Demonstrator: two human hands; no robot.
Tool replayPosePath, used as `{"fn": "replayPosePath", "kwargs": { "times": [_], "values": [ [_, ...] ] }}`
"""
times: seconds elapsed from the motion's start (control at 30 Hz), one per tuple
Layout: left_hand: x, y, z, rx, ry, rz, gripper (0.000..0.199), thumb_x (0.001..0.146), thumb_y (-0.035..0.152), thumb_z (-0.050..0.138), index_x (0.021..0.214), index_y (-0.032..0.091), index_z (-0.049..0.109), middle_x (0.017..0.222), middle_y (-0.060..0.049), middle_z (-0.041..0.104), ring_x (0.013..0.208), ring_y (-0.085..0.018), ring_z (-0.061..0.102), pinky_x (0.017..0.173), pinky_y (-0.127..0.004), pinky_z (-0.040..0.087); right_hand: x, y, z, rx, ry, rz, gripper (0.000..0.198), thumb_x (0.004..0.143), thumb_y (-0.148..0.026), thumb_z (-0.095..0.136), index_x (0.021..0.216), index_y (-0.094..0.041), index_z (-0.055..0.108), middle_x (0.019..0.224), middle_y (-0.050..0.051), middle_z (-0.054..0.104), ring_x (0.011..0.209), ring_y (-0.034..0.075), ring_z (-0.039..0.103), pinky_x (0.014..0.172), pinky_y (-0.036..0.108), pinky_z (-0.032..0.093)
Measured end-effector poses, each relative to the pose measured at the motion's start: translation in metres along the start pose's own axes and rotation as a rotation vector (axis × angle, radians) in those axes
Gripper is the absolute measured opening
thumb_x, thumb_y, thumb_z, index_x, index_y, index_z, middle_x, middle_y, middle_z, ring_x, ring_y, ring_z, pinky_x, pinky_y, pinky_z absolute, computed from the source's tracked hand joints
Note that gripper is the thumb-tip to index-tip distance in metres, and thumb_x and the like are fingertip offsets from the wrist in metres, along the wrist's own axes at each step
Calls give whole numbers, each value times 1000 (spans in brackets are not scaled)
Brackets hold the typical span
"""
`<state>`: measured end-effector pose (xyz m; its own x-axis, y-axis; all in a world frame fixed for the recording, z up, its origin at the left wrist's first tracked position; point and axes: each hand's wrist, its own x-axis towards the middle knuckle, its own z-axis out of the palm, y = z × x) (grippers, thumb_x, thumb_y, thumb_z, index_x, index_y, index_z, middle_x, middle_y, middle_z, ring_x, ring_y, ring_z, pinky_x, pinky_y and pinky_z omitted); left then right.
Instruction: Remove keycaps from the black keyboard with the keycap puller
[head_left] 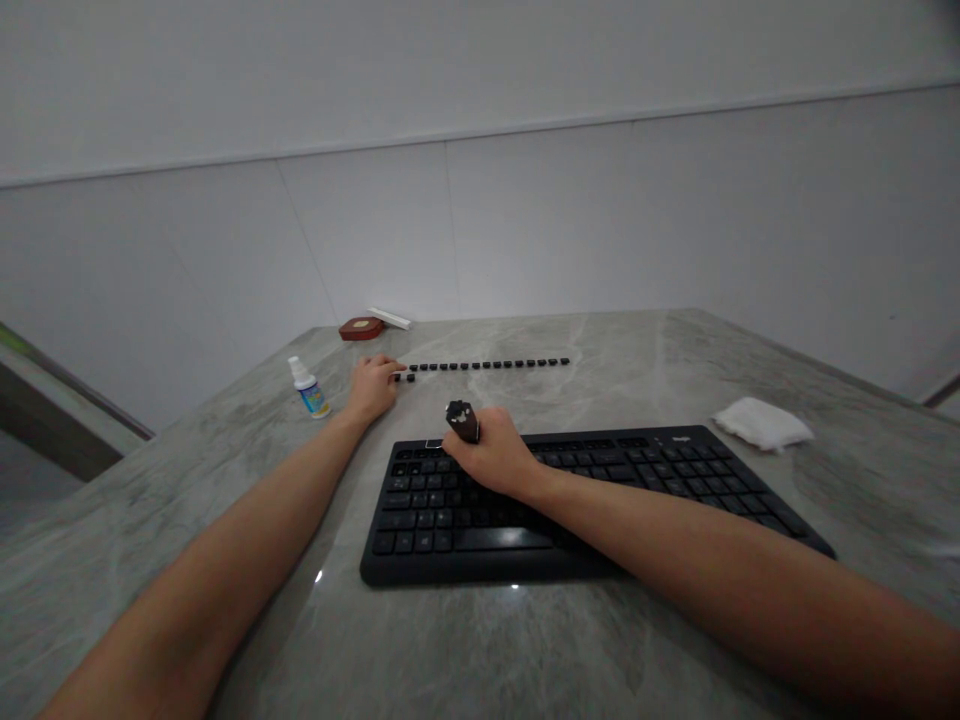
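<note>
My left hand (375, 386) reaches to the far left part of the table, its fingertips closed round a small black keycap (397, 378). Beside it another keycap (410, 378) lies on the table. Just behind runs a long straight row of black keycaps (486, 366). My right hand (495, 450) is wrapped round a dark brown tool handle (465, 424), its end pointing up; the tool's lower end is hidden by the hand. That hand is over the upper left of a black keyboard (499, 570), and my right forearm covers part of its keys.
A small white spray bottle (309, 388) with a blue and yellow label stands left of my left hand. At the back left are a reddish-brown case (361, 329) and a white flat item (390, 318). A white cloth pad (763, 424) lies right of the keyboard. A wall (525, 230) rises behind the table.
</note>
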<state>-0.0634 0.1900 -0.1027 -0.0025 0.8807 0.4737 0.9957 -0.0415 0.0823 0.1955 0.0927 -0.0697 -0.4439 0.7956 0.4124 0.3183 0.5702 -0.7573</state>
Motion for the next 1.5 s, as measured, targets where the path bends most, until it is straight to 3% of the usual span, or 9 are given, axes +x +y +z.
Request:
{"fn": "replayPosePath", "kwargs": {
  "times": [0.27, 0.83, 1.0, 1.1, 1.23, 1.5],
  "values": [
    [-5, 14, -8, 41, -55, 127, 40, 81, 8, 46, 106, 25, 72, 114, -4, 66, 106, -30, 46, 88, -43, 37, 0, 1, 0, 8, -3, -3, 38, 71, -20, 58, 42, -17, 34, 45, -6, 25, 45, 5, 26, 46, 22, 20],
    [-1, 9, -5, 30, -85, 120, 45, 77, 5, 47, 108, 24, 72, 116, -3, 68, 105, -30, 47, 92, -43, 39, 0, -2, -1, 2, -13, -11, 38, 71, -18, 56, 42, -17, 32, 45, -6, 25, 45, 5, 25, 46, 23, 18],
    [-2, 8, -8, 39, 3, 50, 49, 76, 4, 47, 118, 21, 66, 121, -7, 63, 108, -29, 47, 94, -41, 38, 0, -1, -1, 0, -16, -5, 38, 72, -19, 57, 42, -17, 33, 45, -6, 24, 45, 5, 25, 46, 23, 18],
    [-3, 6, -9, 63, 37, -22, 43, 76, 5, 47, 111, 17, 69, 113, -11, 64, 107, -30, 48, 93, -42, 40, 0, -2, -1, -5, -16, -7, 38, 72, -18, 57, 42, -17, 33, 45, -6, 25, 46, 5, 26, 47, 23, 18],
    [-3, 4, -10, 92, 6, -52, 37, 74, 5, 48, 98, 17, 74, 105, -9, 67, 101, -29, 52, 89, -40, 43, 0, -2, -1, -17, -10, -6, 39, 72, -18, 57, 42, -17, 32, 46, -6, 24, 46, 5, 26, 47, 23, 18],
    [-1, 4, -7, 104, -49, -45, 39, 73, 4, 49, 100, 17, 74, 107, -9, 68, 100, -27, 56, 88, -36, 44, -1, -2, -1, 3, -8, 2, 38, 72, -19, 57, 42, -17, 33, 47, -7, 22, 46, 5, 26, 47, 23, 18]
  ]
}}
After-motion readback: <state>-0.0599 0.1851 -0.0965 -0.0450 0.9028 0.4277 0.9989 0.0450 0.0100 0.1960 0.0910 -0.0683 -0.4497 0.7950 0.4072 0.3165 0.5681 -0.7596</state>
